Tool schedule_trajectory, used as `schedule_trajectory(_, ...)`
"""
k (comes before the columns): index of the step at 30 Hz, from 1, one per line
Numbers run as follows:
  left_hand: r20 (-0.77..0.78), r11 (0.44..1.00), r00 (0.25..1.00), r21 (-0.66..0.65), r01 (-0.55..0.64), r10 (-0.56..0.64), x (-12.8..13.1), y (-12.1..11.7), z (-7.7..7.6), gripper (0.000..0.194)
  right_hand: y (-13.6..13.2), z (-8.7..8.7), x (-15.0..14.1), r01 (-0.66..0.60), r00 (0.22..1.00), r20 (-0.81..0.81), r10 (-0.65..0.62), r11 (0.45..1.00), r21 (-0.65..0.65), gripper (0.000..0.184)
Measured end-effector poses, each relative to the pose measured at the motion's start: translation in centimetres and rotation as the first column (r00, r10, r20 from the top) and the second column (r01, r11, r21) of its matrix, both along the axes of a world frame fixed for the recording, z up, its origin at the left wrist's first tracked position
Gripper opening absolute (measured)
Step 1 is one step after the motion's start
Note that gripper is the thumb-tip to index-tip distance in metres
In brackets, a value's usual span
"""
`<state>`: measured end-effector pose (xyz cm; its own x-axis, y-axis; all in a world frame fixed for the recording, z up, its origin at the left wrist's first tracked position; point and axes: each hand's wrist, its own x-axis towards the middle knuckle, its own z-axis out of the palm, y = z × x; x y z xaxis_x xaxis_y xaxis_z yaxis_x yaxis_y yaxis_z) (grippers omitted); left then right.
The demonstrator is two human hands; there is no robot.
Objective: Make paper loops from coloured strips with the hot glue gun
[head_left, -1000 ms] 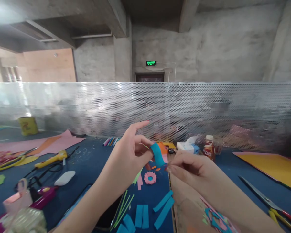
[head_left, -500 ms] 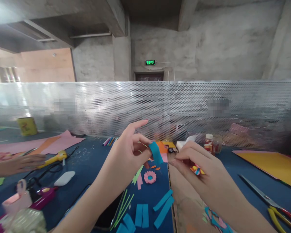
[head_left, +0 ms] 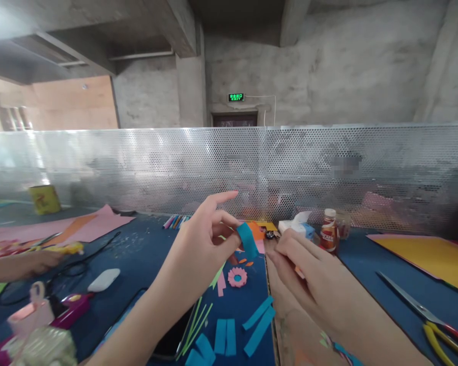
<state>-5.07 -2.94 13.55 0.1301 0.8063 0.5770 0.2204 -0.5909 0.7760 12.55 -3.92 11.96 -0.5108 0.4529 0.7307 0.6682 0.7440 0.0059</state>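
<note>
Head view: a blue strip point(head_left: 247, 239) is held above the pink ring point(head_left: 231, 278).
It is pinched by the left hand point(head_left: 202, 244); at the ring's right, the right hand point(head_left: 309, 264) is kept with bent fingers, but whether anything is gripped cannot be told.

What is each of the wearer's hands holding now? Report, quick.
Left hand: closed on a curved, bright blue paper strip.
Right hand: fingers curled in; whether they pinch anything cannot be told.
</note>
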Motion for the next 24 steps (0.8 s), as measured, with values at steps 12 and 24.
schedule_trajectory(12,-0.004,1.000,1.000,0.006,-0.023,0.023,-0.1,0.0,0.3,0.046,0.7,-0.4,1.8,0.001,1.000,0.013,-0.002,0.998,0.062,0.013)
schedule_trajectory(24,0.011,1.000,1.000,-0.013,-0.018,0.018,0.2,-0.1,0.3,0.046,0.0,0.7,0.3,-0.238,0.916,-0.389,0.095,0.911,-0.337,0.020)
